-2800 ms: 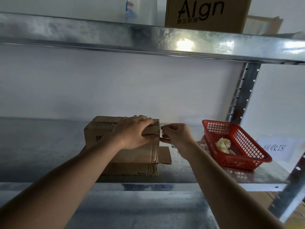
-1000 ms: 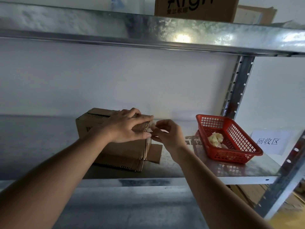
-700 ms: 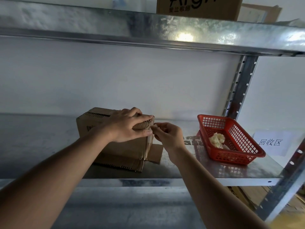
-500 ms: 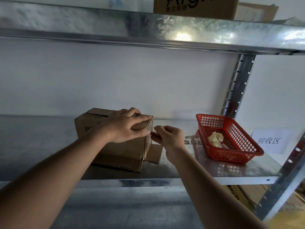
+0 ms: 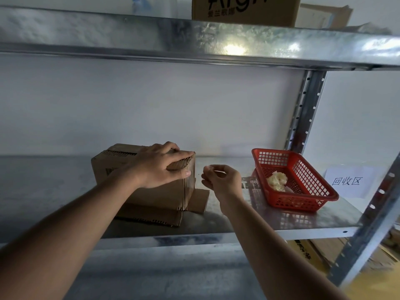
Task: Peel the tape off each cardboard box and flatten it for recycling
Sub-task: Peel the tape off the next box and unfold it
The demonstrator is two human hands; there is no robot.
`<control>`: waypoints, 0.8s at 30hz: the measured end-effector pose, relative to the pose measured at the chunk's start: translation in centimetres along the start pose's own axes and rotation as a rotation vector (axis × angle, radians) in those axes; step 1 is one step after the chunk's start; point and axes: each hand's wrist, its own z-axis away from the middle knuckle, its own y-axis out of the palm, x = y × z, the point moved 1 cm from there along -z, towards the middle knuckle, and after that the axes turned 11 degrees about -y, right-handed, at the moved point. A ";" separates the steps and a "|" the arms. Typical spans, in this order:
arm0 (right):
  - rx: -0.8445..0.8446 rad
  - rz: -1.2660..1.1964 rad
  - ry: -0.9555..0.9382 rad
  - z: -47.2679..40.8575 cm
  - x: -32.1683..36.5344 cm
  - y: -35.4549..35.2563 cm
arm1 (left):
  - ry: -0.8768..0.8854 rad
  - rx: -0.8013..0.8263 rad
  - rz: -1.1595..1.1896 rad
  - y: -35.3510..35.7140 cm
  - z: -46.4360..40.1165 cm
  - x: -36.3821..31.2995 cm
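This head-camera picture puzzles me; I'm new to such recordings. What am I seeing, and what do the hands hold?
There is no machine: a person wears a camera on the head, looking forward and down at their own bare arms. The left hand presses on top of a cardboard box standing on a metal shelf. The right hand is beside the box, apart from it, fingertips pinched together; probably on clear tape, though that is hard to make out. To the right sits a red basket holding a pale crumpled wad, beside a paper sign.
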 end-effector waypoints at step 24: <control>0.006 0.169 -0.217 0.3 2.1 0.8 | -0.047 -0.065 -0.019 -0.2 0.0 -2.1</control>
